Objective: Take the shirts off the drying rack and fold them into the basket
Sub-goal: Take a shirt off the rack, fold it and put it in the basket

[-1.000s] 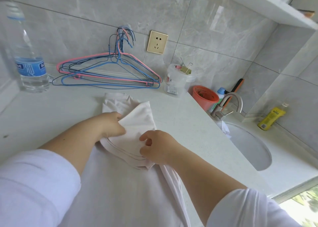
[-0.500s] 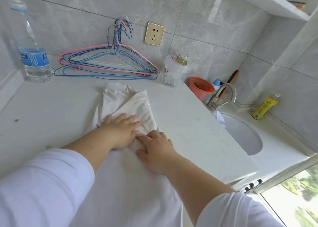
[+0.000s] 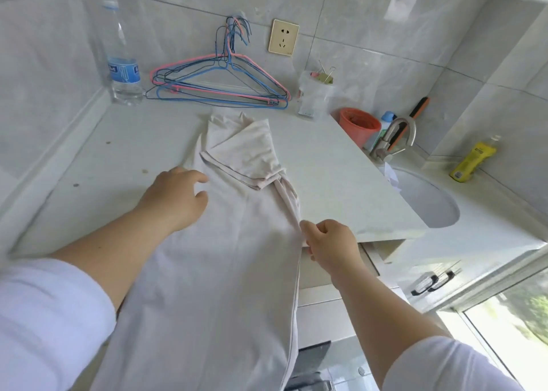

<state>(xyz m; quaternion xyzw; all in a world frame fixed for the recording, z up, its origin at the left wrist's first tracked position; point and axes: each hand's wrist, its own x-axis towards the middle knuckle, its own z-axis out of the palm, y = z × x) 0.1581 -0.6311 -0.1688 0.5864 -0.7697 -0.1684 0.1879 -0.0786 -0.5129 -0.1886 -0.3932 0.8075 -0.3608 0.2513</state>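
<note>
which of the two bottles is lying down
The yellow bottle on the counter right of the sink lies tilted on its side against the wall. The clear water bottle with the blue label stands upright in the far left corner beside the hangers.

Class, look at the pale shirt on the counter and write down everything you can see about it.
The shirt is a pale, off-white soft knit, lying lengthwise on the white counter, its lower part hanging over the near edge. One sleeve is folded across the top, showing a stitched hem. The fabric is lightly creased. The left hand is on or just above its left side, fingers spread; the right hand pinches its right edge. Nothing else touches it.
</note>
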